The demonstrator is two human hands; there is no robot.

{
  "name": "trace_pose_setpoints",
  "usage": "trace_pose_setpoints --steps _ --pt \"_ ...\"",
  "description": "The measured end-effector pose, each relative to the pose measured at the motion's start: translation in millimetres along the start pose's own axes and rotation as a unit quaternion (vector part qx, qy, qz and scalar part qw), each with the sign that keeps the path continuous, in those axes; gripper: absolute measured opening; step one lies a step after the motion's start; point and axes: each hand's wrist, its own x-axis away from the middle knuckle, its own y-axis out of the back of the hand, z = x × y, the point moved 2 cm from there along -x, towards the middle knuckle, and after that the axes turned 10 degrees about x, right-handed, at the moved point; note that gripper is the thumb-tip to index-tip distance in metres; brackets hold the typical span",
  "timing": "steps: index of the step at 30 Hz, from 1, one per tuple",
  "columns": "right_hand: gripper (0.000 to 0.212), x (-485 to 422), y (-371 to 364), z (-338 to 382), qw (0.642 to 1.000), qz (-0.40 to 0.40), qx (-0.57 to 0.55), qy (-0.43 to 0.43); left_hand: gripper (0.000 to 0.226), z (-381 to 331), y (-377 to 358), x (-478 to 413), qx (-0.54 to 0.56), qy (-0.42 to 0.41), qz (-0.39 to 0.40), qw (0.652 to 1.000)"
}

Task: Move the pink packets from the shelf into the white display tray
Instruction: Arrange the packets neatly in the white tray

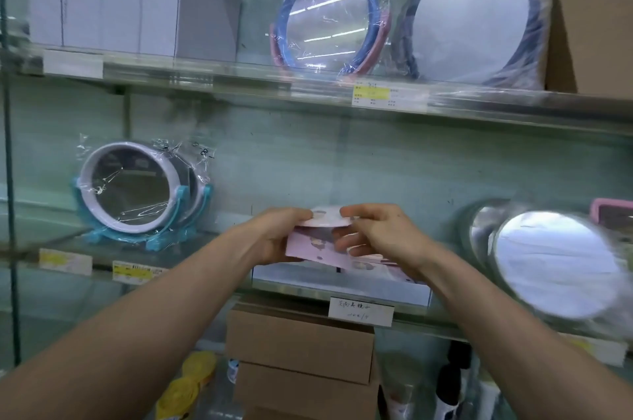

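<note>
The flat pink paper packets with small printed figures (310, 246) are held as a loose stack just above the white rectangular display tray (342, 287), which sits at the front of the middle glass shelf (191, 243). The person's left hand (281, 234) cups the stack from its left end, fingers curled beneath and thumb on top. The right hand (383, 234) grasps the other end, fingertips pinching the top packet, which is lifted and tilted off the rest. From here it looks like a two-handed hold meant to square the slippery packets before lowering them in. The hands and stack hide most of the tray's inside, so how many packets already lie there is unclear, though a pink edge shows under the right wrist. The number in the stack and its print are too blurred to read. A handwritten white label (361, 311) hangs below the tray, a plastic-wrapped round mirror on a blue stand (133, 190) stands well to the left, and smeared round mirrors (555, 268) are on the right.
</note>
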Motion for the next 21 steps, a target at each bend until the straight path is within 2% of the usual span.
trace_pose_setpoints --steps 2,4,5,8,11,13,17,21 --pt "0.038 -0.7 6.4 -3.0 0.981 -0.069 0.167 0.070 0.013 -1.9 5.2 0.2 -0.009 0.005 -0.011 1.000" --pt "0.043 -2.2 12.9 -7.2 0.921 -0.128 0.347 0.126 0.015 -4.2 7.4 2.6 -0.014 0.009 -0.011 1.000" --pt "0.044 -1.6 14.1 -8.5 0.903 -0.132 0.384 0.143 0.014 -4.8 7.8 3.0 -0.016 0.013 -0.006 1.000" --pt "0.033 -2.7 11.5 -11.0 0.876 -0.123 0.420 0.202 0.015 -3.8 8.2 3.2 -0.033 0.027 0.009 0.999" --pt "0.021 -2.2 8.1 -6.9 0.868 -0.149 0.410 0.237 0.032 -1.8 6.3 3.9 -0.043 0.028 0.020 0.999" --pt "0.020 -2.2 10.5 -5.2 0.869 -0.172 0.410 0.215 0.037 -1.0 7.3 3.2 -0.039 0.016 0.007 0.999" --pt "0.019 -4.9 16.5 -14.3 0.851 -0.150 0.472 0.173 0.007 -2.1 16.3 2.7 -0.004 -0.021 -0.061 0.998" --pt "0.017 -0.8 11.6 -28.8 0.821 -0.093 0.547 0.137 0.024 0.1 17.7 4.0 0.007 -0.053 -0.096 0.994"
